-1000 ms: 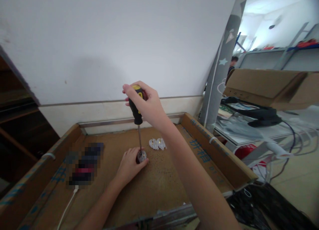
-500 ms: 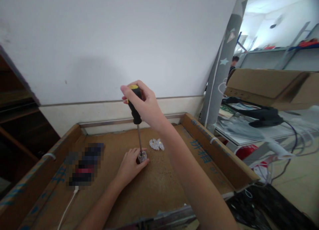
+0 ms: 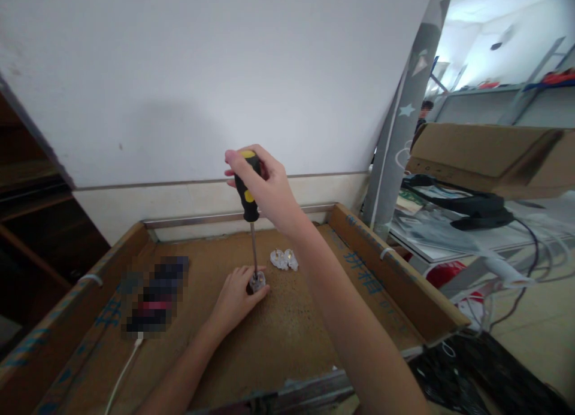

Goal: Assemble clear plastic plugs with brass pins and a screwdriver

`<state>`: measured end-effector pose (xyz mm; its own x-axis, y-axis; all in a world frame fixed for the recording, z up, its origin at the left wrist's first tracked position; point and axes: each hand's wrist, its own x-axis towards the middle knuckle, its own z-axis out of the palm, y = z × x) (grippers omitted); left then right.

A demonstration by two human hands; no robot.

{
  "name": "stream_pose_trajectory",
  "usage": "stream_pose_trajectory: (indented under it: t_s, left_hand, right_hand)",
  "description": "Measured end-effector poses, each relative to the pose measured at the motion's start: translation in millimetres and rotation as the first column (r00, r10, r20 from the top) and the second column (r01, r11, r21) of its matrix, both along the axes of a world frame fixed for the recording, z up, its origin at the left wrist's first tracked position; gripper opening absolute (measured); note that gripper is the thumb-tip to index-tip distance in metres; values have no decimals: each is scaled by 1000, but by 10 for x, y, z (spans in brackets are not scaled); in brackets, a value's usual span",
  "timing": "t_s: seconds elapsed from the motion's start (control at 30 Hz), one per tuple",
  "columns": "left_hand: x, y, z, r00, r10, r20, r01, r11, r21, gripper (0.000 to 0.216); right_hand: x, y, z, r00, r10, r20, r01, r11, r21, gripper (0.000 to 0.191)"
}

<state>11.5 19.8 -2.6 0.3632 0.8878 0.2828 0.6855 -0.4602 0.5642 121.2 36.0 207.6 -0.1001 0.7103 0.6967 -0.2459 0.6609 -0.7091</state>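
Screwdriver [image 3: 248, 186] — upright, right hand [image 3: 268, 190] fingers wrapped around the handle, tip bearing straight down.
Clear plug piece [image 3: 257, 281] — on the worktop [image 3: 287, 337], pinned by left hand [image 3: 234, 300] fingertips so it cannot turn.
Spare clear pieces [image 3: 284, 259] — just beyond the fingers.

A cardboard-walled worktop [image 3: 381, 265] is seen below a white wall [image 3: 202, 73]. Clear plastic pieces [image 3: 284, 259] lie at its centre; a white cable [image 3: 123, 373] runs at 7 o'clock. A cardboard box [image 3: 489, 157] and black cables [image 3: 471, 205] are seen at 3 o'clock.
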Motion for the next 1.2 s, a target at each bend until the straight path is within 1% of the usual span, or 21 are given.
stream_pose_trajectory:
  t_s: [0.07, 0.1, 0.17, 0.23, 0.27, 0.33, 0.4, 0.43, 0.5, 0.57, 0.73, 0.83, 1.0, 1.07, 1.13, 1.2]
  left_hand:
    - [2, -2, 5, 1000, -2, 2, 2, 1000, -2, 33]
    - [4, -3, 8, 1000, -3, 1, 3, 1000, -2, 33]
    - [9, -3, 13, 1000, -2, 1, 2, 1000, 2, 30]
    - [14, 0, 15, 1000, -2, 2, 2, 1000, 9, 24]
    - [15, 1, 15, 1000, -3, 3, 3, 1000, 11, 22]
    - [16, 4, 14, 1000, -1, 9, 1, 1000, 9, 21]
    - [14, 3, 15, 1000, 3, 21, -3, 1000, 4, 24]
    - [13, 1, 17, 1000, 3, 26, -3, 1000, 1, 25]
    - [12, -9, 29, 1000, 2, 24, -2, 1000, -5, 26]
    - [14, -21, 45, 1000, 4, 6, -4, 1000, -9, 25]
    - [13, -29, 62, 1000, 4, -28, -5, 1000, -17, 22]
    - [9, -19, 50, 1000, 1, -24, -2, 1000, -18, 24]
    - [7, -13, 29, 1000, 12, -27, -12, 1000, 7, 25]
    - [6, -8, 21, 1000, 9, -18, -8, 1000, 12, 26]
    - [3, 1, 11, 1000, 3, -6, -3, 1000, 9, 26]
    - [-2, 11, 1, 1000, -4, 2, 4, 1000, 3, 27]
  right_hand:
    - [-1, -3, 2, 999, 38, -25, -39, 999, -31, 28]
    - [-4, -7, 3, 999, 28, -38, -30, 999, -40, 30]
    - [-12, -17, 5, 997, -54, -56, 53, 998, -25, 32]
    - [-19, -23, 11, 991, -115, -66, 114, 993, -26, 29]
    - [-21, -22, 16, 991, -112, -69, 109, 993, -44, 27]
    - [-15, -15, 29, 997, -48, -58, 43, 995, -89, 27]
    - [2, -3, 44, 999, 14, -30, -17, 996, -89, 27]
    - [14, 1, 50, 1000, 10, -5, -10, 998, -60, 25]
    - [39, 0, 57, 998, -46, 31, 45, 999, 16, 21]
    - [61, -14, 59, 997, -76, 35, 74, 996, 52, 23]
    - [92, -54, 58, 999, 25, -22, -26, 999, -32, 30]
    - [106, -50, 71, 999, 13, -49, -17, 997, -74, 32]
    - [123, -34, 108, 999, -30, -27, 25, 986, -164, 35]
    - [124, -41, 123, 1000, -30, -7, 28, 978, -206, 31]
    - [117, -57, 136, 999, 0, 37, 7, 978, -207, 23]
    - [99, -75, 140, 990, 105, 90, -89, 982, -165, 17]
